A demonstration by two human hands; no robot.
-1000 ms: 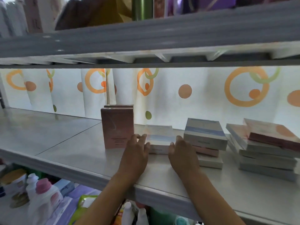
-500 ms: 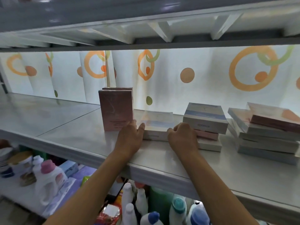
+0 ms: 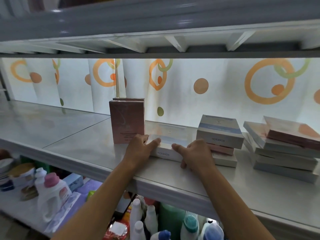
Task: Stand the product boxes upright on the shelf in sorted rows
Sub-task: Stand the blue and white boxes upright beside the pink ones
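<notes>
A white box with a blue band (image 3: 170, 141) lies flat on the grey shelf (image 3: 72, 144). My left hand (image 3: 140, 148) grips its left near corner, thumb on top. My right hand (image 3: 195, 153) holds its right near corner, thumb on top and fingers curled at the front face. Just left of it, two pink boxes (image 3: 127, 121) stand upright, one behind the other. To the right lies a stack with a white and blue box (image 3: 220, 131) on top of a pink and a white one. A taller, skewed stack of flat boxes (image 3: 284, 149) lies at the far right.
A curtain with orange circles (image 3: 207, 87) hangs behind the shelf. The upper shelf (image 3: 155, 19) hangs low overhead. Below the shelf stand several bottles (image 3: 52, 191) and packets. The left part of the shelf holds no boxes.
Both hands have closed onto the near corners of the flat white and blue box, thumbs now on top. The camera view shifted.
</notes>
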